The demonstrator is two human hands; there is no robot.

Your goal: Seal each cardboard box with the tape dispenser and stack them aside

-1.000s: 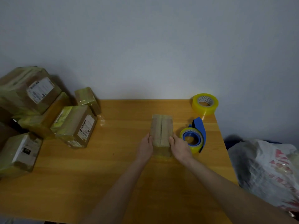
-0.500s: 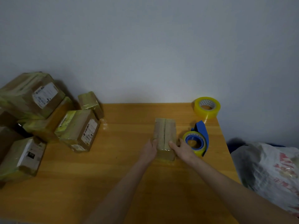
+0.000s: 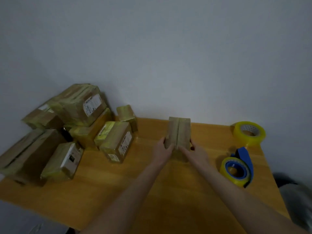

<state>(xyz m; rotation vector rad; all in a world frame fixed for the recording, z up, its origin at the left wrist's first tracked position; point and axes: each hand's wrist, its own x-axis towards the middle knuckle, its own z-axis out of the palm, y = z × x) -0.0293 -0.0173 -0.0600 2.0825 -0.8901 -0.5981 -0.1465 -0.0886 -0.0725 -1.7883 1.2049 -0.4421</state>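
A small cardboard box (image 3: 179, 132) with a seam down its top is held between both hands over the back middle of the wooden table (image 3: 118, 191). My left hand (image 3: 162, 152) grips its left side. My right hand (image 3: 194, 152) grips its right side, with fingers lying along the near end. The blue tape dispenser (image 3: 238, 168), loaded with a yellowish roll, lies on the table to the right of my right hand, untouched.
A pile of several taped boxes (image 3: 67, 132) with shipping labels fills the table's left side against the wall. A spare yellow tape roll (image 3: 249, 133) stands at the back right corner. A grey bag (image 3: 297, 198) sits beyond the table's right edge.
The box has been lifted and carried away from me and to the left, off its spot beside the dispenser. The camera has swung left, showing more of the pile.
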